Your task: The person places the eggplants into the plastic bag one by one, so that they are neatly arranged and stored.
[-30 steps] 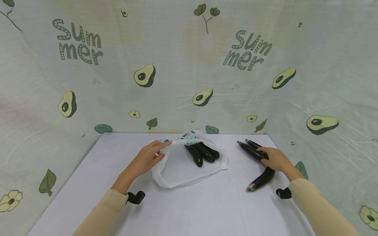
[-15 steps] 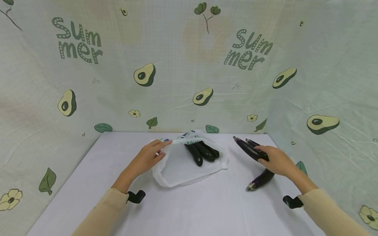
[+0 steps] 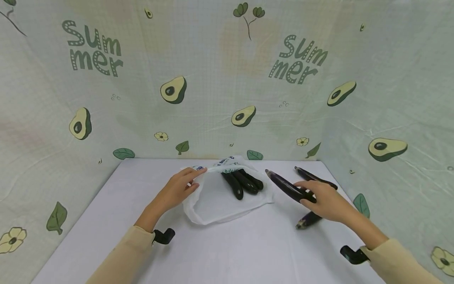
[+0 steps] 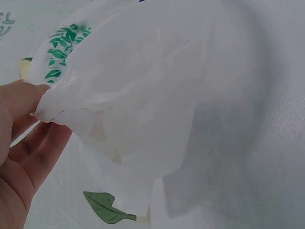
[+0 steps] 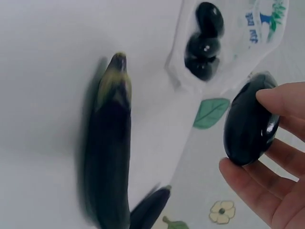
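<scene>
My left hand [image 3: 179, 188] pinches the upper rim of a white plastic bag [image 3: 213, 205] printed with green leaves, and its mouth gapes toward me. Inside lie three dark eggplants [image 3: 245, 183], side by side. In the left wrist view the bag's edge [image 4: 52, 107] sits between thumb and fingers. My right hand [image 3: 324, 199] grips a long dark eggplant [image 3: 287, 186] by its near end, its stem end tilted toward the bag. The right wrist view shows thumb and fingers around the held eggplant [image 5: 250, 121]. The bag stands between my hands, left of the held eggplant.
Two more eggplants lie on the white table [image 3: 227, 252]: one behind my right hand [image 3: 312, 176], another partly under it in this view [image 3: 307, 220]. A printed cloth with avocados [image 3: 243, 116] hangs at the back and sides.
My right hand has lifted one eggplant off the table and carried it left toward the bag, uncovering the eggplant behind. The left hand and bag have stayed in place.
</scene>
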A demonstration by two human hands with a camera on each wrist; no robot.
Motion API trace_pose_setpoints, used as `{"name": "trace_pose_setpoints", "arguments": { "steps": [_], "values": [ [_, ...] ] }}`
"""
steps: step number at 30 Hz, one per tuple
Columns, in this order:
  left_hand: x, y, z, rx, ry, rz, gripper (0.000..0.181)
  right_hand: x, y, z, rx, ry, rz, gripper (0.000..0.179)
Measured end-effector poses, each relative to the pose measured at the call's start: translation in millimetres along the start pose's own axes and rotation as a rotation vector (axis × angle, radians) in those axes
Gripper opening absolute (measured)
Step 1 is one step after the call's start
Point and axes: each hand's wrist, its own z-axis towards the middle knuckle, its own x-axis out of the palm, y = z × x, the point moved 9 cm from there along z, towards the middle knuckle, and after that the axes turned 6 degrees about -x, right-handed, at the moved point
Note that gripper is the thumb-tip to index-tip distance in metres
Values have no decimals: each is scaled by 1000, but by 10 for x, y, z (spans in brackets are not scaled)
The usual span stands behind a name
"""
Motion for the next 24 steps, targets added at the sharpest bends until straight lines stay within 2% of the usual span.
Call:
{"name": "trace_pose_setpoints", "arguments": {
  "steps": [12, 19, 24],
  "values": [
    [-11, 12, -5, 3, -4, 3, 63, 196, 396, 158, -89, 39, 45, 47],
    [-22, -1, -5, 0, -8, -3, 63, 428, 521, 303, -74, 71, 84, 47],
    [-35, -13, 2, -5, -8, 2, 62, 599, 582, 424, -50, 62, 104, 48]
  ]
}}
